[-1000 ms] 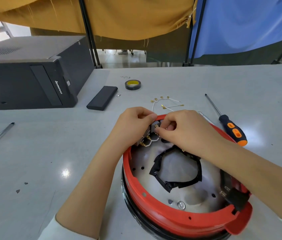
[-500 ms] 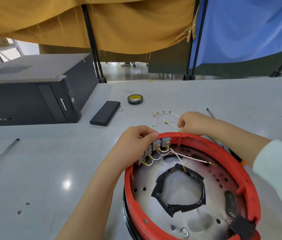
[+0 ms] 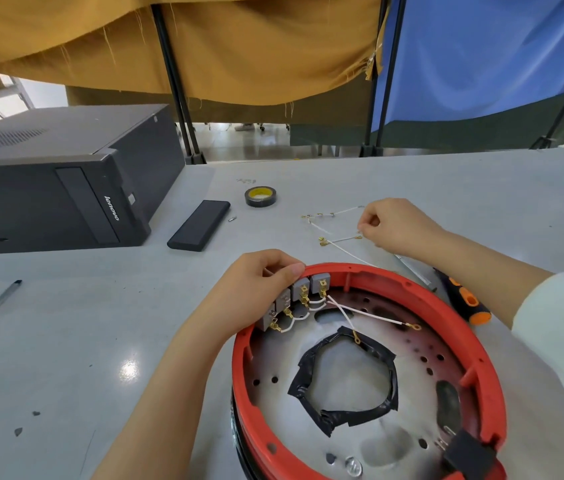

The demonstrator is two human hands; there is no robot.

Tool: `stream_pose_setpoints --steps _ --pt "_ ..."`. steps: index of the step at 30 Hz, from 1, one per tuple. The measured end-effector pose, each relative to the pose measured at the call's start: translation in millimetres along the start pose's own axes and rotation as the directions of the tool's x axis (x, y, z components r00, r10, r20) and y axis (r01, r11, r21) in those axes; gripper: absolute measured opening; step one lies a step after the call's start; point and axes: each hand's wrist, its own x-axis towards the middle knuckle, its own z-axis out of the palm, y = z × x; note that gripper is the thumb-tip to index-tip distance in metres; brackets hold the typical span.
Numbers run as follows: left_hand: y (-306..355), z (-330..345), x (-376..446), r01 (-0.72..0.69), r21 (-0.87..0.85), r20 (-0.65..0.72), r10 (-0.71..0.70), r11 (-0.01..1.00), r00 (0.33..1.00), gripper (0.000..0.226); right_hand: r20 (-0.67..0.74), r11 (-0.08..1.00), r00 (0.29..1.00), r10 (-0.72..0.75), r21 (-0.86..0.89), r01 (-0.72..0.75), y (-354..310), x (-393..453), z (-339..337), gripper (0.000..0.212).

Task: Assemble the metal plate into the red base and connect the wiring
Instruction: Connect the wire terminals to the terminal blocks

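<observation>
Just above the red base (image 3: pixel 370 372) at lower right of the frame, the right hand (image 3: pixel 394 226) pinches a loose white wire (image 3: pixel 342 240) lying left-right on the desk (image 3: pixel 65 341), while the left hand (image 3: pixel 256 289) pinches the grey switch blocks (image 3: pixel 294 296) at the base's upper-left rim, nearer the terminals.

The red base (image 3: pixel 370 358) is a round plastic ring lying flat on the table, its open side up. Inside it sits the metal plate (image 3: pixel 408 431), dull silver, drilled with small holes and scorched dark in patches, with a ragged collar of black tape (image 3: pixel 342 403) round its middle opening. Four grey switch blocks (image 3: pixel 294 297) line the base's far-left inner rim, linked by short white wires (image 3: pixel 370 317) with brass terminals. More loose white wires (image 3: pixel 339 237) lie on the table just beyond the base.
</observation>
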Motion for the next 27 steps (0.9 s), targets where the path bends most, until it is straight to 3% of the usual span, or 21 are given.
stream_pose_setpoints --steps 4,8,10,12,15,18,20,23,25,27 --pt "0 0 0 0.019 -0.021 0.0 -0.019 1.0 1.0 0.015 -0.103 0.989 0.994 -0.03 0.141 0.044 -4 1 -10 0.013" --pt "-3 2 0 0.041 -0.037 -0.019 -0.042 0.998 0.999 0.017 -0.083 0.946 0.996 -0.011 0.322 0.038 -13 -1 -12 0.01" --pt "-5 3 1 0.057 -0.084 -0.035 -0.061 0.995 0.998 0.029 -0.064 0.906 0.998 -0.011 0.421 0.038 -21 -4 -13 0.009" --pt "-7 2 4 0.112 -0.261 -0.016 -0.12 0.959 0.993 0.048 -0.071 0.883 0.997 -0.043 0.464 0.071 -30 -8 -15 0.008" --pt "-5 -2 10 0.19 -0.561 0.015 -0.22 0.806 0.975 0.059 -0.074 0.878 0.983 -0.171 0.442 0.186 -47 -16 -16 0.006" --pt "-10 -11 15 0.123 -0.892 0.005 -0.263 0.436 0.965 0.062 -0.019 0.901 0.95 -0.312 0.311 0.302 -59 -28 -14 0.008" --pt "-15 -17 15 0.063 -0.957 -0.016 -0.269 0.282 0.963 0.048 0.007 0.899 0.929 -0.369 0.255 0.355 -63 -35 -12 0.008" --pt "-20 -22 15 0.047 -0.971 -0.009 -0.237 0.233 0.972 0.017 0.042 0.892 0.906 -0.422 0.199 0.406 -63 -41 -13 0.011" --pt "-19 -23 14 0.048 -0.974 0.008 -0.177 0.223 0.984 0.03 0.029 0.894 0.908 -0.418 0.19 0.405 -62 -42 -16 0.008" --pt "-18 -24 12 0.017 -0.954 -0.017 -0.111 0.299 0.994 0.042 -0.088 0.893 0.925 -0.369 0.241 0.379 -61 -43 -22 0.01"
